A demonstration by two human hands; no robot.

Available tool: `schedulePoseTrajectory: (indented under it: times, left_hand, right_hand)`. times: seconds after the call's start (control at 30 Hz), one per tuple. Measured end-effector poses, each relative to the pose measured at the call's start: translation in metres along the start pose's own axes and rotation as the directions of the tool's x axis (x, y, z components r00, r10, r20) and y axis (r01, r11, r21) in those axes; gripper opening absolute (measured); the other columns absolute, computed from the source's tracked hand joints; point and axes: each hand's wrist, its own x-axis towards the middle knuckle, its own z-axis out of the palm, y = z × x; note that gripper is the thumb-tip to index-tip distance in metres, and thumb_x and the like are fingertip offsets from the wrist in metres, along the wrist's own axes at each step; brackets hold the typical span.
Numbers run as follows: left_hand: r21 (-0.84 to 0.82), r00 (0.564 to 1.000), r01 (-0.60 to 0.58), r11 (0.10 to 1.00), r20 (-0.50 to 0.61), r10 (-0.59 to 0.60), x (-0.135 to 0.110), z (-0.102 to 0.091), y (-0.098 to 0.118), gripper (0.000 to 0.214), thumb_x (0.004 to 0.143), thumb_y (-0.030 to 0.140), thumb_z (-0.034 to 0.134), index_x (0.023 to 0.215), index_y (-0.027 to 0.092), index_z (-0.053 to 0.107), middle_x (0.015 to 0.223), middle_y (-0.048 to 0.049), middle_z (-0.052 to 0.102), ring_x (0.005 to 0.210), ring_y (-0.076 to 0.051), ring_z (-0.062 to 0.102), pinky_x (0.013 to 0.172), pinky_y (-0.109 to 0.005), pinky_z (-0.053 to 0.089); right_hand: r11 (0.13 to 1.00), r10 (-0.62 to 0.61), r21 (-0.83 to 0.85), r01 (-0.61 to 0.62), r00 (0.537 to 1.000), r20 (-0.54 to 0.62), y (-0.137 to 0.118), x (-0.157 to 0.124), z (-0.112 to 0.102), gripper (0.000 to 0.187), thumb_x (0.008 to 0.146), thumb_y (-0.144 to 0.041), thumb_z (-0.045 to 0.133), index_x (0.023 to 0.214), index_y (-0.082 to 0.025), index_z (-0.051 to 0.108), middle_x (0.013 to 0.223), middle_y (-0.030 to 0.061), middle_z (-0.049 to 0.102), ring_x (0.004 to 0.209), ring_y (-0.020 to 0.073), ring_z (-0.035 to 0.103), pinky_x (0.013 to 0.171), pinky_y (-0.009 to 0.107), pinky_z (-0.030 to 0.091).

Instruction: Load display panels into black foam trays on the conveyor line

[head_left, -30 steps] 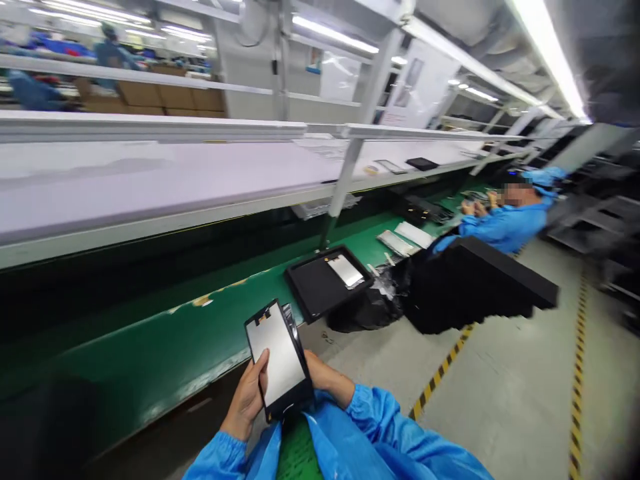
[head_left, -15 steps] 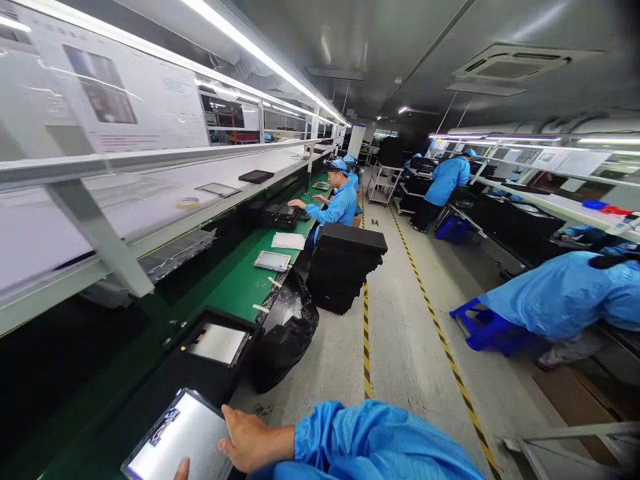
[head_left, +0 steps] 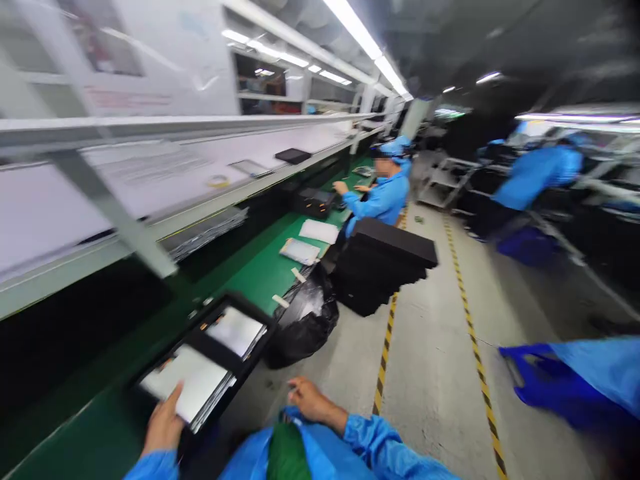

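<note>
A black tray [head_left: 254, 317] lies on the green bench, holding flat silvery display panels in two compartments. The nearer stack of display panels [head_left: 193, 380] has visible layers along its edge; the farther panel stack [head_left: 237, 330] sits past a black divider. My left hand [head_left: 165, 421] rests on the near corner of the closer stack, index finger stretched over the top panel and the other fingers partly hidden. To the right of the tray, my right hand [head_left: 311, 400] is in the air over the floor, fingers loosely bent and apart, with nothing visible in it.
A black plastic bag [head_left: 305, 337] hangs at the bench edge. Beyond it rises a stack of black trays [head_left: 385, 267]. A co-worker [head_left: 383, 193] sits farther along the bench. Above the bench runs a white shelf [head_left: 165, 173]. A blue stool [head_left: 545, 380] is at right.
The display panel that was near my hands now lies in the tray's near compartment. My right hand has moved away from it to the right. The view has swung left.
</note>
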Motion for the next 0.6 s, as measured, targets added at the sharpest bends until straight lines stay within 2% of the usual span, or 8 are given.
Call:
schedulePoseTrajectory:
  times: [0.07,0.13,0.2,0.3,0.47,0.6]
  left_hand:
    - [-0.153,0.989,0.136,0.979,-0.034,-0.143,-0.001,0.016,0.006,0.021,0.077,0.014,0.065,0.097,0.015,0.071,0.076,-0.0021,0.071,0.096,-0.026,0.068,0.091,-0.039,0.056]
    - [-0.28,0.955,0.242,0.929,-0.1,-0.279,0.02,0.031,-0.002,0.024,0.089,0.016,0.062,0.107,0.001,0.064,0.086,-0.0081,0.072,0.087,-0.023,0.07,0.078,-0.04,0.059]
    - [-0.398,0.909,0.317,0.861,-0.13,-0.395,0.048,0.04,-0.019,0.021,0.094,0.02,0.062,0.111,0.009,0.064,0.093,-0.0079,0.073,0.08,-0.017,0.071,0.076,-0.036,0.062]
    - [-0.52,0.873,0.365,0.772,-0.097,-0.478,0.072,0.044,-0.044,0.022,0.093,0.02,0.065,0.112,0.011,0.064,0.093,-0.0063,0.073,0.08,-0.017,0.072,0.077,-0.036,0.062]
    - [-0.592,0.844,0.428,0.683,-0.008,-0.536,0.08,0.038,-0.064,0.023,0.091,0.02,0.069,0.111,0.011,0.065,0.093,-0.006,0.074,0.081,-0.018,0.073,0.078,-0.037,0.062]
    - [-0.61,0.83,0.433,0.664,-0.018,-0.558,0.083,0.031,-0.068,0.026,0.09,0.024,0.071,0.111,0.01,0.065,0.094,-0.007,0.074,0.082,-0.019,0.073,0.077,-0.037,0.061]
  right_hand:
    - [1.0,-0.009,0.027,0.008,1.0,0.028,0.012,0.001,-0.002,0.048,0.089,-0.03,0.049,0.131,-0.012,0.064,0.133,0.0158,0.065,0.125,0.0266,0.06,0.112,0.042,0.043]
    - [0.998,-0.02,0.059,0.017,0.998,0.059,0.019,0.009,-0.003,0.051,0.088,-0.035,0.047,0.13,-0.011,0.063,0.13,0.0165,0.067,0.122,0.0265,0.063,0.109,0.042,0.046]
    - [0.995,-0.029,0.093,0.021,0.996,0.08,0.023,0.019,-0.002,0.055,0.088,-0.043,0.045,0.131,-0.012,0.063,0.128,0.017,0.068,0.116,0.0267,0.066,0.102,0.042,0.051]
    - [0.993,-0.031,0.117,0.02,0.995,0.094,0.022,0.025,-0.001,0.062,0.087,-0.055,0.044,0.13,-0.015,0.064,0.123,0.0158,0.07,0.108,0.0271,0.07,0.091,0.041,0.056]
    - [0.992,-0.052,0.117,0.038,0.992,0.116,0.022,0.024,0.002,0.065,0.085,-0.058,0.044,0.128,-0.014,0.065,0.121,0.0159,0.072,0.099,0.026,0.072,0.089,0.04,0.056]
    - [0.993,-0.053,0.115,0.04,0.992,0.114,0.027,0.022,0.002,0.065,0.084,-0.054,0.044,0.128,-0.011,0.064,0.118,0.0173,0.073,0.097,0.026,0.072,0.092,0.041,0.055]
